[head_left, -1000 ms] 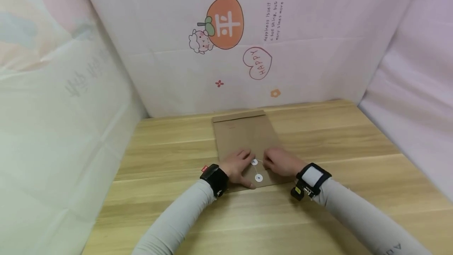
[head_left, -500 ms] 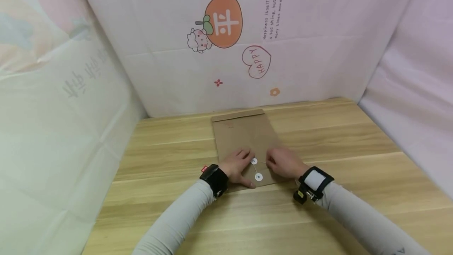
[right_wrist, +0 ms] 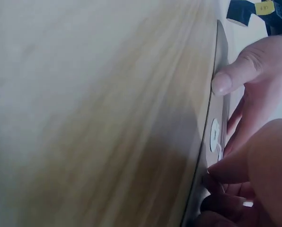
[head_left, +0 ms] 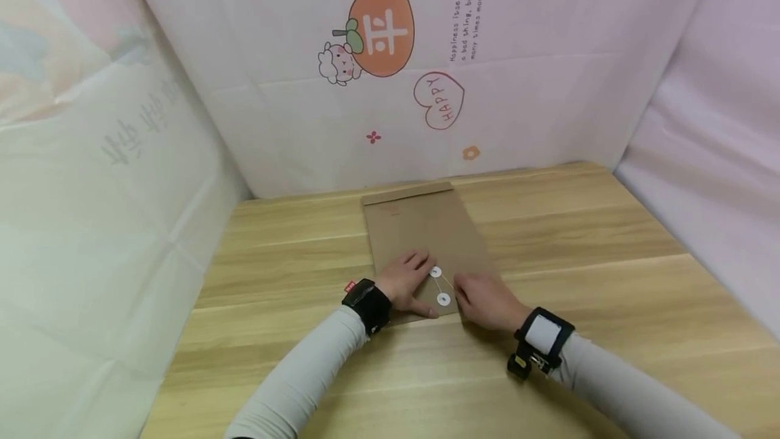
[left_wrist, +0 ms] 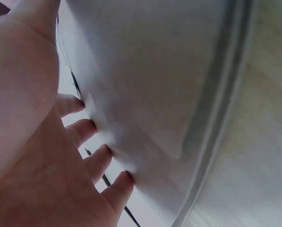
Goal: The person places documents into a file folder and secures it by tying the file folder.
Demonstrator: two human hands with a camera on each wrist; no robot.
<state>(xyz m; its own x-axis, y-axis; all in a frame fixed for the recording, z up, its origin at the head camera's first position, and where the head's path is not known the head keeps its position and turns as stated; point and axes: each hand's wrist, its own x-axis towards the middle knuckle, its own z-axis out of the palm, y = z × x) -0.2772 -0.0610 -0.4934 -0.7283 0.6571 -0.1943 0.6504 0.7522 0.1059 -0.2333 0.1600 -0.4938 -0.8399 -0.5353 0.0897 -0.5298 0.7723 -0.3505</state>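
The right hand had its fingers curled in, thumb and forefinger seeming to pinch the free end of a thin string; the exact contact was too small to make out. From that pinch the string slanted to the upper white disc, and another stretch linked that disc with the lower white disc. Good handling there, by judgement, called for light, even tension and a low pull, so that the string could seat close under a disc's rim without tugging it loose. The left hand lay spread just left of the discs, fingers extended and gripping nothing, its thumb by the near edge; pressing there seemed the right brace, since a light sheet could skid or buckle under a sideways pull. Beneath both hands the brown envelope lay flat on the wooden table, its folded strip at the far end, toward the printed cloth behind.
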